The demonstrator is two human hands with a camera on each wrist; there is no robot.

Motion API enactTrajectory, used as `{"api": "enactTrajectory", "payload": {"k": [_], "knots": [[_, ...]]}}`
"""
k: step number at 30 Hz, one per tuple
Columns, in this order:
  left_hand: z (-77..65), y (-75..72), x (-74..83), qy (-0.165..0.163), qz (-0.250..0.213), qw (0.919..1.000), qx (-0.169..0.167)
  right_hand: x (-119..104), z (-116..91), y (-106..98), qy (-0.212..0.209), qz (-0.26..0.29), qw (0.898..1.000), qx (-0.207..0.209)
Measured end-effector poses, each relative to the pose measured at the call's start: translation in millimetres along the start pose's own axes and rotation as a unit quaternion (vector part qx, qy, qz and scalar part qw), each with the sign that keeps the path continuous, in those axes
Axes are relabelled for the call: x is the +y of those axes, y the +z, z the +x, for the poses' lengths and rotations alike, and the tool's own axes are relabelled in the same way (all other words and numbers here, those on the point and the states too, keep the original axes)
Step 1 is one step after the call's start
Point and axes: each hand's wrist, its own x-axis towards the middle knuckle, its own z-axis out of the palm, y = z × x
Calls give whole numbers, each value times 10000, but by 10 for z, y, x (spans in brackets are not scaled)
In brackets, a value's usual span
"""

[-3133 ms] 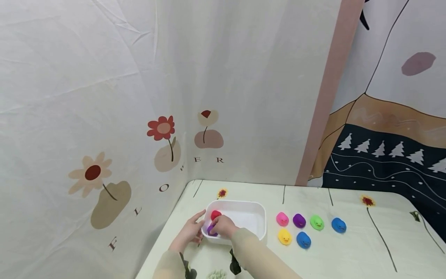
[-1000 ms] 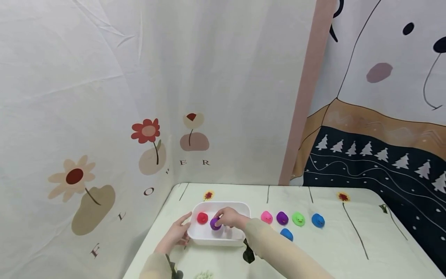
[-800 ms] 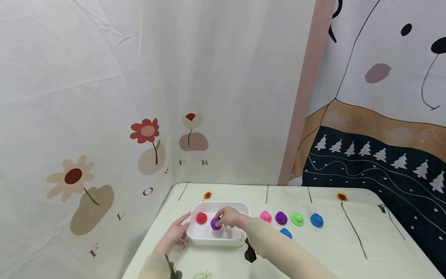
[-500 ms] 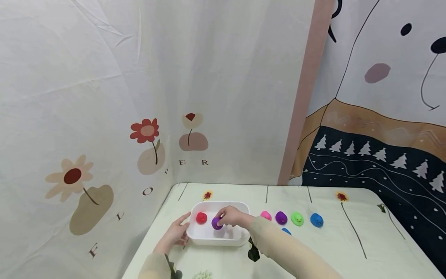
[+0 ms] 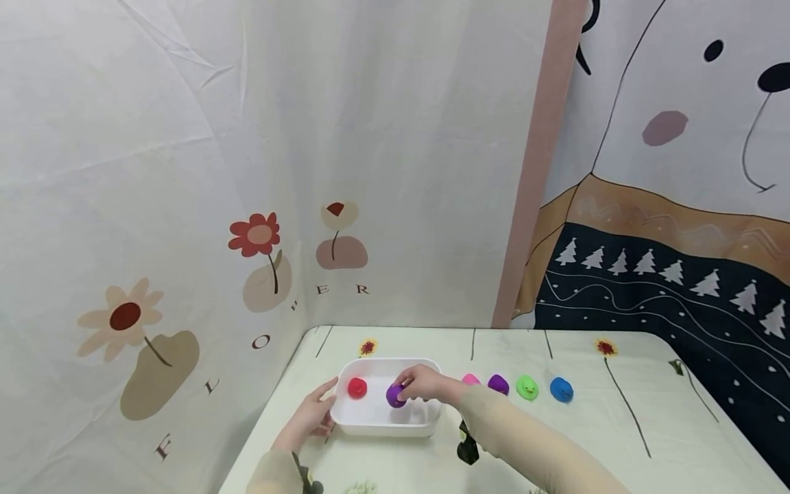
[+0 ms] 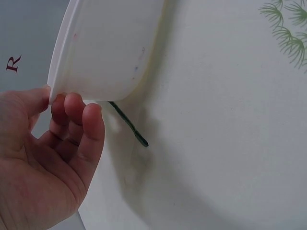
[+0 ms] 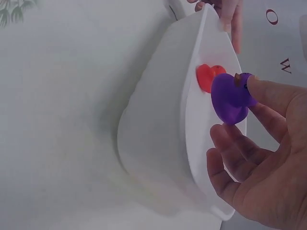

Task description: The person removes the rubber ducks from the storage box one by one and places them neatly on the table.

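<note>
A purple rubber duck (image 7: 231, 98) is pinched between the thumb and fingers of my right hand (image 5: 426, 383), over the middle of the white plastic tub (image 5: 382, 430). Inside the tub, toward its left end, sits a red rubber duck (image 5: 356, 387). My left hand (image 5: 310, 416) grips the tub's left end; the left wrist view shows the thumb on the rim (image 6: 61, 52) and curled fingertips beneath it.
Right of the tub stand a pink duck (image 5: 471, 379), a second purple duck (image 5: 498, 383), a green duck (image 5: 527, 387) and a blue duck (image 5: 561, 390). My right sleeve (image 5: 524, 432) overlaps the pink one. Fabric walls rise behind the table (image 5: 592, 425).
My right hand has carried the purple duck rightward, away from the red duck. The yellow duck and the nearer blue duck are now hidden behind my right sleeve. My left hand stays at the tub.
</note>
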Motion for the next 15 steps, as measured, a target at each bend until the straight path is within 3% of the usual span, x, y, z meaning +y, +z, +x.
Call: {"api": "enactTrajectory", "payload": {"k": [7,15], "knots": [[9,6,0,-138,15,9999,56,115,-43,-81,-34,121,9999,-16],[14,2,1,-153,20,9999,39,98,-109,-188,-15,115,9999,-104]]}}
